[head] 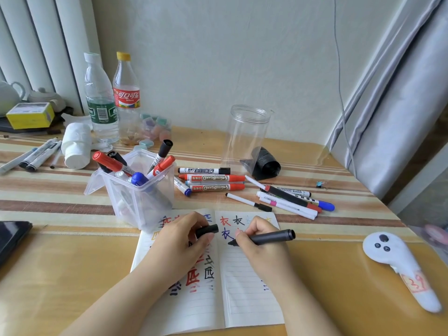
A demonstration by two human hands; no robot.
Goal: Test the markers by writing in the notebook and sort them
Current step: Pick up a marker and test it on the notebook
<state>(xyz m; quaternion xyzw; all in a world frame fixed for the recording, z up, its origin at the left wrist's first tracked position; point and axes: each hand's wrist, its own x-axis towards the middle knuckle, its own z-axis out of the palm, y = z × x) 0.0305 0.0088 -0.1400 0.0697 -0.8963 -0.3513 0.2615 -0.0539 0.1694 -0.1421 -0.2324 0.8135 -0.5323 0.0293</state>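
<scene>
Notebook (pixel 244 287): matt lined paper. Black marker (pixel 271 236) and its cap (pixel 206 231): matt plastic. Marker bin (pixel 135 197) and tall jar (pixel 247 139): clear glossy plastic. Tabletop (pixel 72 263): glossy, smooth striped cover. White controller (pixel 400 265): smooth plastic. Curtain (pixel 388 105): grey cloth, slight sheen.

A home desk pushed against a plain wall is serving as the workspace, with a striped tablecloth (pixel 60 200) covering it. Grey curtains (pixel 397 98) are hanging at the right and a white radiator (pixel 41 44) is standing at the left. Drink bottles (pixel 114 98), a teapot (pixel 46 95) and a toilet paper roll (pixel 76 145) are crowding the back edge.
</scene>
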